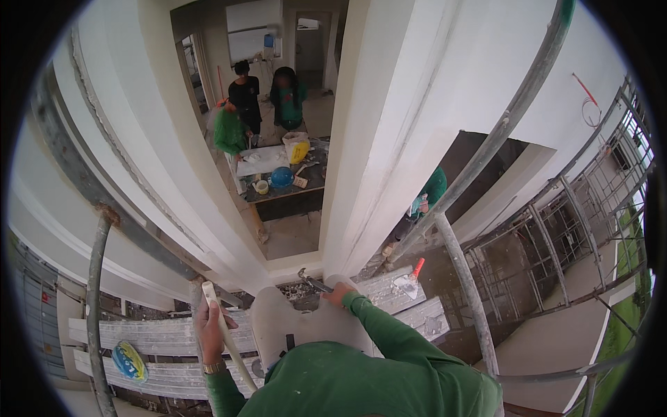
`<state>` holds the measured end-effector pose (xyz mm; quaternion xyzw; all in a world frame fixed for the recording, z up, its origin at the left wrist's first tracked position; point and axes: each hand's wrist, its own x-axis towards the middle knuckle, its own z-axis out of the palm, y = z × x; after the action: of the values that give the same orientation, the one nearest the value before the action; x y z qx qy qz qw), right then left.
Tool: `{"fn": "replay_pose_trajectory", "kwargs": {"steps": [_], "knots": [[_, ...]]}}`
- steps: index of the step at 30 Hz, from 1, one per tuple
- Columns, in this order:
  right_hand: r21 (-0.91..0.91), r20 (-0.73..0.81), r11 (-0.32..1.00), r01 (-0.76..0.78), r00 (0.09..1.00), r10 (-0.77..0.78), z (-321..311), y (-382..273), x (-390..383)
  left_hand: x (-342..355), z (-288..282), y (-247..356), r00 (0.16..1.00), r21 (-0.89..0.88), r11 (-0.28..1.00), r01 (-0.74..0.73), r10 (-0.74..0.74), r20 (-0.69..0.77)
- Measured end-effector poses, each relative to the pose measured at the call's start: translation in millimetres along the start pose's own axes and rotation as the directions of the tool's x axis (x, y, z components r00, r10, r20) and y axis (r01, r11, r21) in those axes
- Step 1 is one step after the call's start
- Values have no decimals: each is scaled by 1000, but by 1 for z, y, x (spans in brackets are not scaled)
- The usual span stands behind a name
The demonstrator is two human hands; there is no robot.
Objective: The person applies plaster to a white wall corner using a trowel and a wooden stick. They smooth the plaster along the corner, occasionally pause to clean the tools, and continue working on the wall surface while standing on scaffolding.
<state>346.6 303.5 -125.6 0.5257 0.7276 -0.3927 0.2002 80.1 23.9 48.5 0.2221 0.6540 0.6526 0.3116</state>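
Observation:
My left hand (212, 333), with a watch on its wrist, is closed around a long pale stick (236, 358). The stick slants down past my left side, and its flat upper end stands above my fingers. Over my right thigh, my right hand (339, 294) grips a hammer (316, 282) by its handle. The hammer's metal head points away to the left, above a gap strewn with rubble in front of the window opening. To the right of that hand, a trowel (406, 283) with an orange-red handle lies on the white-spattered planks (379, 295).
Scaffold pipes rise at the left (95, 306) and right (467, 292). A blue-and-yellow rounded object (130, 361) rests on the left planks (167, 336). Through the opening, several people stand by a table (295, 198) bearing a blue helmet (281, 177). Another person in green (435, 186) is at right.

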Motion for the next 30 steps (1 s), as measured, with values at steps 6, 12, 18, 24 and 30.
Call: {"fn": "replay_pose_trajectory", "kwargs": {"steps": [6, 12, 18, 24, 30], "knots": [[-37, -10, 999, 35, 999, -35, 11, -7, 3, -7, -10, -2, 999, -152, 988, 28, -24, 28], [-47, -9, 997, 56, 998, -57, 5, -9, -3, -2, -8, 3, 992, -342, 937, 78, -38, 122], [-2, 37, 1000, 27, 999, -27, 1, -8, 1, 0, -7, 4, 990, -320, 942, 99, -61, 127], [-12, 25, 999, 41, 999, -40, 1, -7, 1, 0, -10, 1, 984, -119, 985, 122, -104, 145], [-25, 4, 999, 45, 999, -45, 3, -5, 2, -1, -10, -5, 988, -116, 987, 113, -100, 114]]}}
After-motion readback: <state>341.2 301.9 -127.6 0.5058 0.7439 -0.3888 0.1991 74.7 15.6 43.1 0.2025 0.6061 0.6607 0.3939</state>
